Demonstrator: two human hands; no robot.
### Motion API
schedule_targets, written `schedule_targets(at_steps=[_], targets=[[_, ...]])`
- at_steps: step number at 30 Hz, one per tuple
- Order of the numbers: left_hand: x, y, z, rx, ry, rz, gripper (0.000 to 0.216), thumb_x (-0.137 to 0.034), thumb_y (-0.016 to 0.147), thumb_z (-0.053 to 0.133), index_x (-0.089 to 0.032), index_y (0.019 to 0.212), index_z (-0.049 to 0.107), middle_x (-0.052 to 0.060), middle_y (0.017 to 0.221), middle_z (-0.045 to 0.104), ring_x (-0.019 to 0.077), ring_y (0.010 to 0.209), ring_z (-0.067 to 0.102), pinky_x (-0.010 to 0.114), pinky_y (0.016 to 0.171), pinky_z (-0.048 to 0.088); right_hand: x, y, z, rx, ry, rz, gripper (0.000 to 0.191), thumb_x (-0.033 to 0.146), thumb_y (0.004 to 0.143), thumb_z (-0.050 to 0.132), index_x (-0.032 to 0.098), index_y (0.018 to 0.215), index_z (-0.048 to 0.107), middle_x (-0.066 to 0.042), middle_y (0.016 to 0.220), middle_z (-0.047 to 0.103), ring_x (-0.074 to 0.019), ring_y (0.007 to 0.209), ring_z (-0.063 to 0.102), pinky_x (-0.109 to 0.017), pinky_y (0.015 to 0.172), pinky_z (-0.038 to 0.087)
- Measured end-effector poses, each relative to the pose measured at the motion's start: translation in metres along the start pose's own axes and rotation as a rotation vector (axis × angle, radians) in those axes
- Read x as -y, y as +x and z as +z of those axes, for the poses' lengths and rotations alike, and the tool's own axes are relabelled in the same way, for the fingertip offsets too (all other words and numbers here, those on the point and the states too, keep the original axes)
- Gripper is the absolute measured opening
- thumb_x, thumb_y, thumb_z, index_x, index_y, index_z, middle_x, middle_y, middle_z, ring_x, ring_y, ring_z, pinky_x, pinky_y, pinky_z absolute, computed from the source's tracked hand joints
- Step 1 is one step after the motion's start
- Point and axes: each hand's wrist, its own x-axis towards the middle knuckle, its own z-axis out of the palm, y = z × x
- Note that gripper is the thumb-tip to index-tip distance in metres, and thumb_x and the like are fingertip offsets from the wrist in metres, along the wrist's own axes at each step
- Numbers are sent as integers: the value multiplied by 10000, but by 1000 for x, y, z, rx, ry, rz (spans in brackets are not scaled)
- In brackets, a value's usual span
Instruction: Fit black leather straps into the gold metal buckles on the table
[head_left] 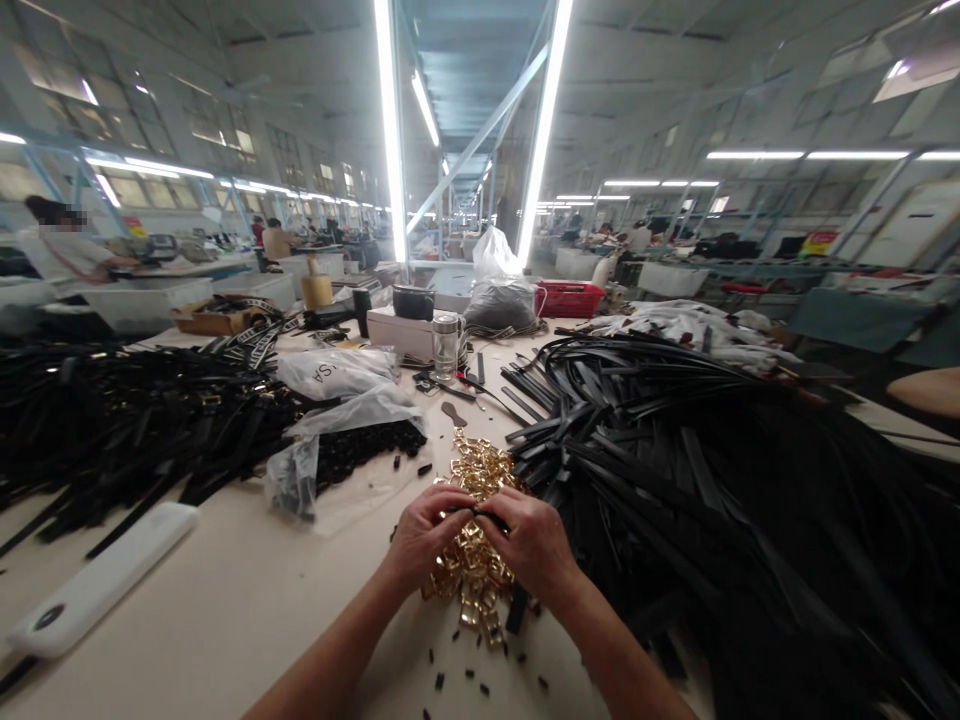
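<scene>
Above a pile of gold metal buckles (480, 570), my left hand (431, 530) and my right hand (532, 535) meet with thumbs and fingertips pinched together. Between them is a small black piece (474, 508), apparently the end of a black strap; the fingers hide most of it. Below my right hand a flat black strip (516, 608) hangs or lies by the buckles. To the right spreads a large heap of black straps (645, 450). Small black loops (469, 674) are scattered on the table in front of me.
An open plastic bag (360, 400) with small black loops lies left of the buckles. Finished-looking black straps (150, 420) with gold parts heap up farther left. A white device (112, 575) lies nearer. Behind stand a glass jar (445, 350) and a red basket (570, 298).
</scene>
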Motion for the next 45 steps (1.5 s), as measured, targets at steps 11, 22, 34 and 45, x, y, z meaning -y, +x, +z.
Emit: schedule_targets(at_steps=[11, 22, 34, 45], targets=[[4, 5, -8, -171, 76, 143, 127, -297, 775, 659, -174, 760, 688, 68, 933, 632, 193, 905, 614, 310, 829, 500, -3, 0, -6, -33, -38, 1, 116, 264, 877, 561, 222, 818, 652, 9, 771, 631, -121, 690, 589, -221, 624, 346], [-3, 6, -20, -62, 184, 151, 224, -291, 756, 665, -206, 962, 686, 81, 1088, 617, 213, 1010, 588, 329, 832, 506, -2, 2, -16, -37, -16, -7, 156, 305, 886, 550, 219, 844, 674, -6, 782, 646, -127, 706, 609, -213, 631, 366], [-1, 9, -16, -181, -270, -321, 465, -400, 662, 731, -145, 1027, 597, -47, 607, 559, 63, 431, 496, 178, 432, 394, -9, 2, -10, 197, -30, 63, 197, 258, 907, 479, 212, 793, 632, -14, 703, 688, -139, 625, 632, -213, 576, 383], [-1, 10, -17, -178, -287, -368, 501, -397, 676, 695, -137, 1088, 580, -80, 539, 497, 36, 364, 394, 153, 363, 291, -5, 2, -13, 307, 302, 127, 259, 326, 930, 423, 198, 789, 598, 8, 661, 656, -121, 577, 600, -200, 541, 396]])
